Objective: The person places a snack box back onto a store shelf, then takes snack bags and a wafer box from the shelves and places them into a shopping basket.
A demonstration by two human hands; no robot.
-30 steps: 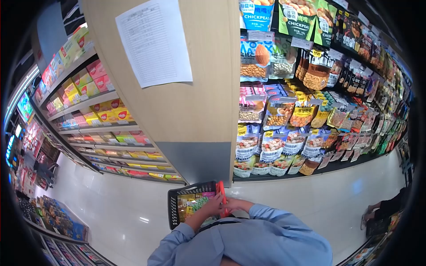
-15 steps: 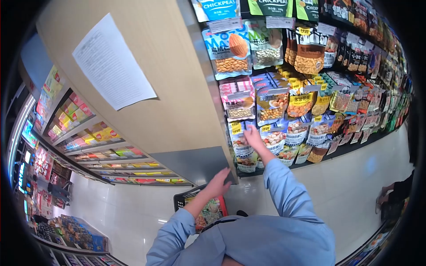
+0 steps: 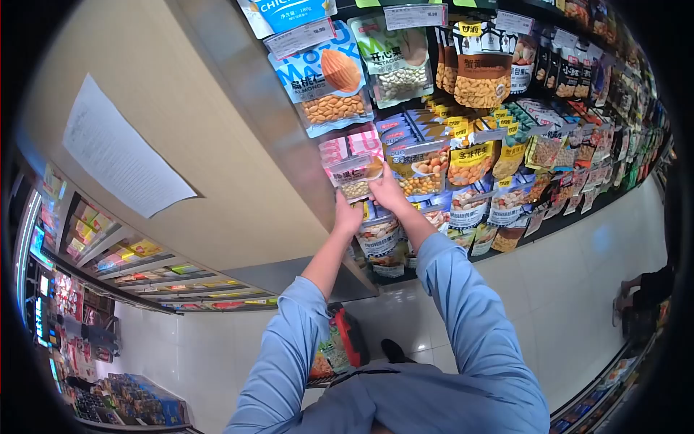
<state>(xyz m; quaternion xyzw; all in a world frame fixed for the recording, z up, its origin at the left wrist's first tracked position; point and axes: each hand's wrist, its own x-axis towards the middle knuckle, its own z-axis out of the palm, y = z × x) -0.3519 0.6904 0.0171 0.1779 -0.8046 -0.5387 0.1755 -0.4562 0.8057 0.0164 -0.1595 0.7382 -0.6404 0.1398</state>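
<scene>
A pink and white bag of nuts [image 3: 354, 176] stands at the front of its row on the shelf, nuts showing through its lower window. My left hand [image 3: 348, 215] is closed at its lower left corner, and my right hand [image 3: 389, 191] grips its right side. More pink bags stand behind it. Just above is a blue almond bag [image 3: 322, 87], with a green pistachio bag [image 3: 394, 61] beside that. Brown-gold nut bags [image 3: 418, 163] fill the row to the right. Below my hands are white and blue mixed-nut bags [image 3: 379, 239].
A wooden end panel [image 3: 210, 130] with a paper sheet [image 3: 119, 148] taped on is at the left. A shopping basket [image 3: 347, 340] holding packets is on the floor by my feet. Another person's legs [image 3: 640, 289] show at the far right.
Both hands have moved up to the pink nut bag; my right hand came from the lower mixed-nut bags, my left from above the basket. The view has shifted closer to the shelf.
</scene>
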